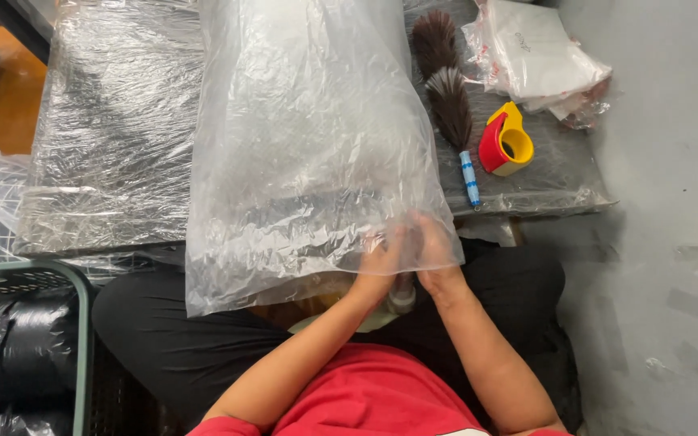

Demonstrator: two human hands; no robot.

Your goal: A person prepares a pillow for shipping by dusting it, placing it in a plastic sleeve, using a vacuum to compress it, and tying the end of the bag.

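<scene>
While we sit at the low wrapped table (115, 161), both our hands are inside the open mouth of the large clear plastic bag (300, 137), which lies over the table edge and our lap. The left hand (381, 258) and the right hand (434, 246) touch each other, fingers curled together on something small; what it is, we cannot tell through the film. We should keep the mouth open and move slowly. A feather duster (450, 97) and a tape dispenser (504, 141) lie nearby.
</scene>
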